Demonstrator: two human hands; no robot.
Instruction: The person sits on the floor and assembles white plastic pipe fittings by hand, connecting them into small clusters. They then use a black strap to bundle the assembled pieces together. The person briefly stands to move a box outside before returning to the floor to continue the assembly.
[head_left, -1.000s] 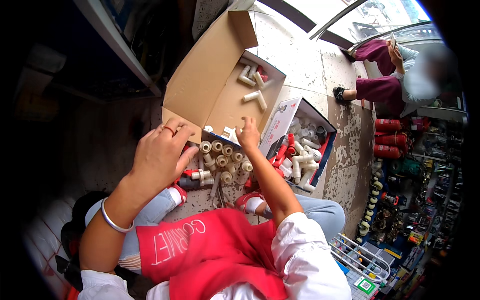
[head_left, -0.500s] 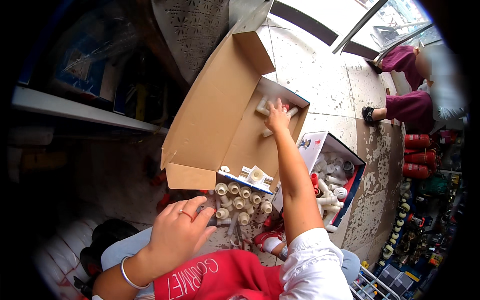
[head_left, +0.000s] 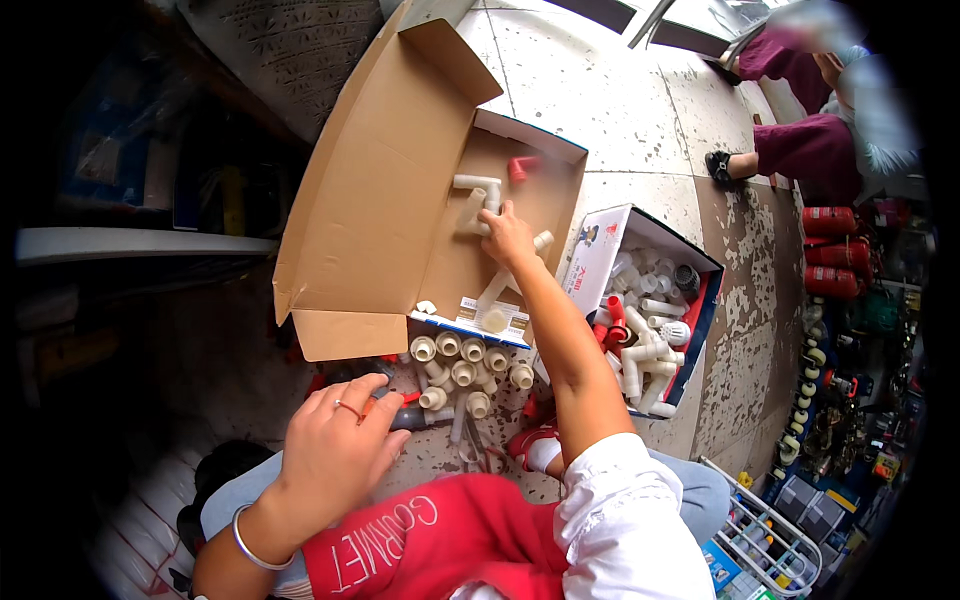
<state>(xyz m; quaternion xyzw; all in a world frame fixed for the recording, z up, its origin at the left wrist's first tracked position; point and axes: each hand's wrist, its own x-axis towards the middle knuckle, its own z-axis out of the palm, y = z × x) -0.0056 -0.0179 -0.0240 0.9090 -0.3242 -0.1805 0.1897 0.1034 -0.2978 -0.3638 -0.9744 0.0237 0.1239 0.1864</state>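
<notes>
Sorting of pipe fittings on a tiled floor (head_left: pixel 620 115); clock positions are read from the picture's centre. At 12 o'clock the large box (head_left: pixel 558 195) lies open, its lid (head_left: pixel 365 180) laid back toward 10, which leaves the interior accessible. The right hand (head_left: pixel 508 238) reaches into it, its fingers at the white elbows (head_left: pixel 480 182); blur and overlap hide whether it grips one. A red elbow (head_left: pixel 517 168) lies beyond, toward 12. The left hand (head_left: pixel 340 440), between 7 and 8, is loosely spread, with no object visible in its hold, near a grey cylinder (head_left: pixel 408 418); its position apart from the box seems to give the right arm room. At 6, collared fittings (head_left: pixel 463 374) cluster beside the box, presumably for easy reach. At 3, the small box (head_left: pixel 598 262) contains mixed white and red fittings, its walls apparently keeping them together.
</notes>
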